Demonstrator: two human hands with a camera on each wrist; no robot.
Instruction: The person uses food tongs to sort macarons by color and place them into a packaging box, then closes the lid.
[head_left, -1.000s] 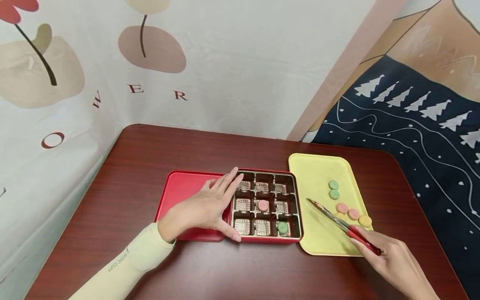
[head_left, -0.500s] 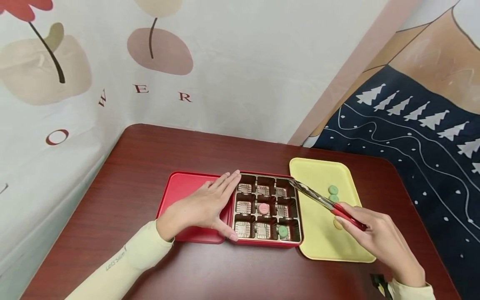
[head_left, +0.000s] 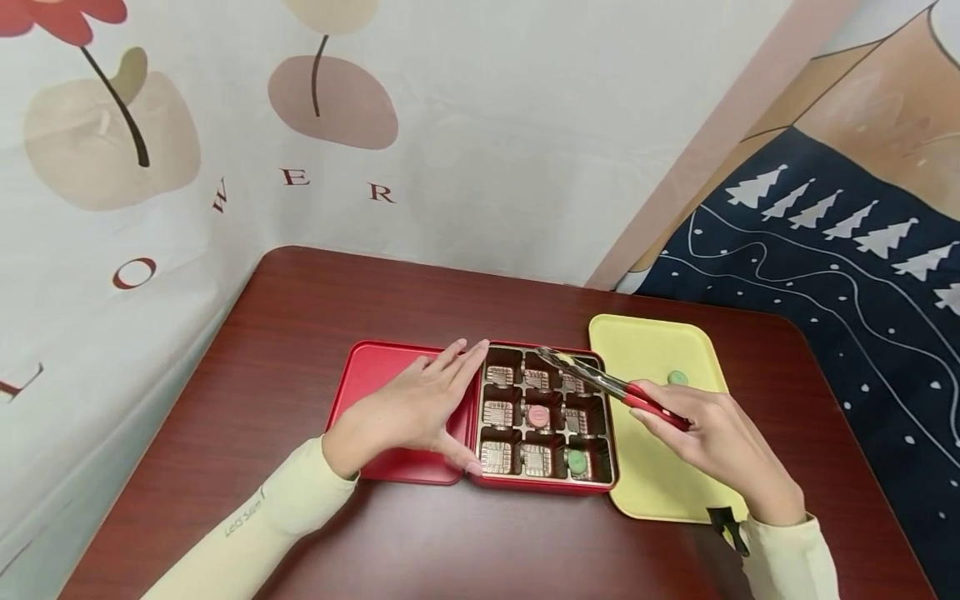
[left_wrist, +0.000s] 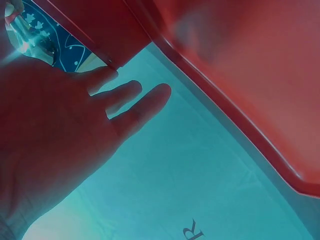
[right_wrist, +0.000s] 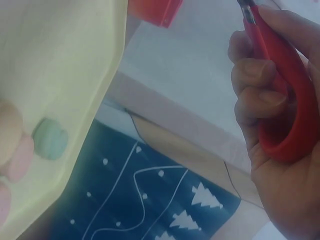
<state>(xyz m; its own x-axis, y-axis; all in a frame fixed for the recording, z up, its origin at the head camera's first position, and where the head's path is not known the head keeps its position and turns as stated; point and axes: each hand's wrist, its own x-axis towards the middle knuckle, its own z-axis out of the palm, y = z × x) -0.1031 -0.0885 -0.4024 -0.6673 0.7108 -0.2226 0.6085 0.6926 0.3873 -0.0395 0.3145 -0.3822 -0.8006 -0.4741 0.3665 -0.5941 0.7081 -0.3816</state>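
My right hand (head_left: 705, 425) holds red-handled metal tongs (head_left: 600, 379), tilted over the back of a red box (head_left: 551, 485). The tong tips are above the back middle compartment of its brown divided insert; a pale yellowish patch shows along the metal arms, and I cannot tell whether it is a gripped piece. In the right wrist view, fingers curl round the red handle loop (right_wrist: 300, 100). My left hand (head_left: 416, 412) lies spread along the box's left edge, fingertips at the back corner, thumb at the front one. A pink macaron (head_left: 538, 416) sits in the centre compartment, a green macaron (head_left: 577, 462) in the front right one.
A red lid (head_left: 375, 367) lies left of the box, partly under the left hand. To the right is a yellow tray (head_left: 637, 333) with a green macaron (head_left: 677, 378); the right hand hides others. Fabric hangings (head_left: 487, 167) stand behind the table (head_left: 420, 533).
The right hand has carried the tongs leftward from over the yellow tray to above the box's back row. The left hand has stayed at the box's edge. The view has shifted slightly.
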